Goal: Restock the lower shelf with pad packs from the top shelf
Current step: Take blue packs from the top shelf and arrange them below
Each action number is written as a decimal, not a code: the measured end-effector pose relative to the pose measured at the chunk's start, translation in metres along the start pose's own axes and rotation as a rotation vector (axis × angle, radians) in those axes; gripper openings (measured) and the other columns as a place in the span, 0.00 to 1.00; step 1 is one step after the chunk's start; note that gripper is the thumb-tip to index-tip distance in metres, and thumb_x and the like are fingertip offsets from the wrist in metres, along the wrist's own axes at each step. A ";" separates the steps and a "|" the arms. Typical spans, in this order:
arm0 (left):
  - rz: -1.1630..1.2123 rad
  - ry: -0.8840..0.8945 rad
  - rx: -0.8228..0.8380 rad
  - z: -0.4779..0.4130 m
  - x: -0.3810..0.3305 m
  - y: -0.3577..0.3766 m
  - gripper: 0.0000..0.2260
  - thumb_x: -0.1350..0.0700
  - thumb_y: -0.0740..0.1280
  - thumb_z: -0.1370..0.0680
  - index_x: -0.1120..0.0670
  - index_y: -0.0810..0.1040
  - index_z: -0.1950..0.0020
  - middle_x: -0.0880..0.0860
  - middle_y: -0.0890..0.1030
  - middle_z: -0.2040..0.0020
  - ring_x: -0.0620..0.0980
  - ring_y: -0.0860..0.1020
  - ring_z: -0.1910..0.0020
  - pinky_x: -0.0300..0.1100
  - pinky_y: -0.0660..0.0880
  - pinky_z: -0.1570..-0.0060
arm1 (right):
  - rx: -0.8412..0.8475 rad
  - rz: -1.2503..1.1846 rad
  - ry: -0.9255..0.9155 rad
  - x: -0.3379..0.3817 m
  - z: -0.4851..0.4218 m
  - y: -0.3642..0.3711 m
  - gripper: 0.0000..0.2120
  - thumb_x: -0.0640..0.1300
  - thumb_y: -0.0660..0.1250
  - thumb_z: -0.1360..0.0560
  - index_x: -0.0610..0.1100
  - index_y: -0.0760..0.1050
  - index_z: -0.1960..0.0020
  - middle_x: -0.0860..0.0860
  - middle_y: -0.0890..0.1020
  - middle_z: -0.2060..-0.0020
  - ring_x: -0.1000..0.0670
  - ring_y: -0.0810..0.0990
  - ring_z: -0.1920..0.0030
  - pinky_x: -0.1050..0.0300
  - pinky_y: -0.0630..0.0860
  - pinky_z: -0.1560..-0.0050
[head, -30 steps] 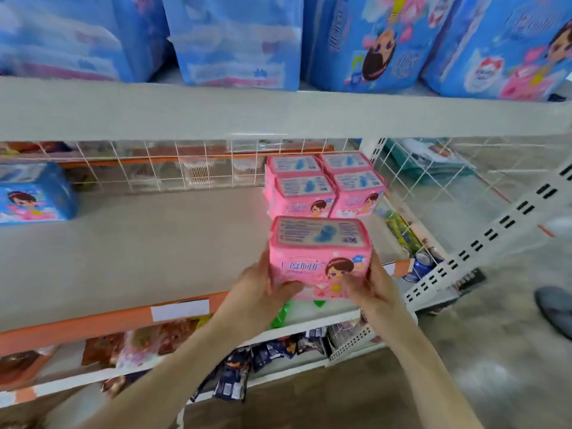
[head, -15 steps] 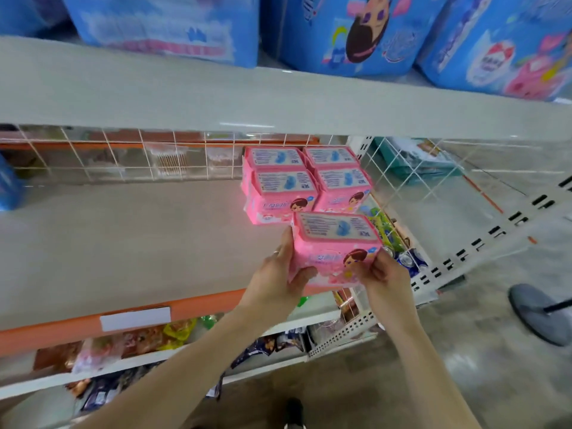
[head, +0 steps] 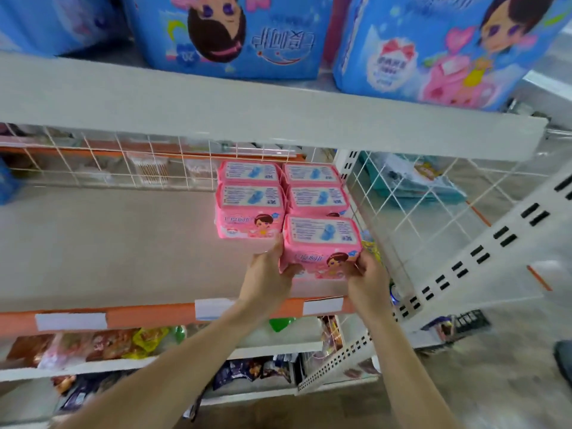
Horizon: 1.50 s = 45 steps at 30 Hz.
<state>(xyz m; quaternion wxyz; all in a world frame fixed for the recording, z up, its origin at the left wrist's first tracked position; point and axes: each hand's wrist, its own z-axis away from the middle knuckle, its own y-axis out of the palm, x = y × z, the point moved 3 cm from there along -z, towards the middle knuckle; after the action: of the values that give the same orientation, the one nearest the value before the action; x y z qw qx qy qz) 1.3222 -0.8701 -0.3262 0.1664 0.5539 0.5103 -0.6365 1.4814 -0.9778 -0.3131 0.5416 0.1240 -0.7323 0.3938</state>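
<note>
A pink pad pack (head: 322,246) sits at the front right of the lower shelf (head: 108,252), right in front of several matching pink packs (head: 250,212) stacked in two rows. My left hand (head: 266,277) grips its left side with the thumb on the front face. My right hand (head: 366,274) grips its right lower corner. Large blue pad packs (head: 229,35) stand on the top shelf (head: 247,109) above.
A white wire grid (head: 411,205) closes the shelf's right end and another runs along the back. An orange price rail (head: 154,317) edges the shelf front. Snack bags (head: 102,345) fill the shelves below. The left of the lower shelf is bare beige board.
Both hands have carried the pink pack forward and to the right, from in front of the shelf edge onto the shelf, up against the right-hand row of packs.
</note>
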 end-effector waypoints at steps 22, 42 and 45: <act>-0.144 -0.050 -0.200 -0.033 0.013 0.031 0.18 0.59 0.77 0.28 0.61 0.81 0.40 0.42 0.81 0.66 0.52 0.79 0.65 0.30 0.68 0.64 | -0.028 -0.051 -0.021 -0.038 -0.048 0.018 0.24 0.38 0.75 0.27 0.46 0.75 0.33 0.64 0.81 0.55 0.69 0.78 0.53 0.75 0.74 0.59; -0.041 -0.106 -0.191 -0.030 0.013 0.037 0.32 0.46 0.77 0.28 0.53 0.70 0.28 0.51 0.83 0.41 0.55 0.81 0.41 0.56 0.78 0.41 | -0.005 -0.048 -0.034 -0.020 -0.037 0.012 0.34 0.37 0.72 0.24 0.43 0.62 0.22 0.50 0.81 0.42 0.51 0.81 0.43 0.50 0.79 0.39; -0.053 -0.096 -0.227 -0.036 0.013 0.035 0.28 0.50 0.78 0.29 0.56 0.75 0.33 0.51 0.85 0.47 0.53 0.83 0.49 0.53 0.80 0.47 | -0.036 0.003 -0.044 -0.019 -0.042 0.012 0.31 0.38 0.73 0.25 0.42 0.66 0.25 0.51 0.82 0.48 0.54 0.81 0.49 0.53 0.80 0.45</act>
<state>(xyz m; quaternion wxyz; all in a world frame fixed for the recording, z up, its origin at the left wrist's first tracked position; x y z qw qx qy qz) 1.3644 -0.8509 -0.3487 0.2355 0.4867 0.5848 -0.6047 1.5104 -0.9450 -0.3308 0.5271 0.1218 -0.7512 0.3783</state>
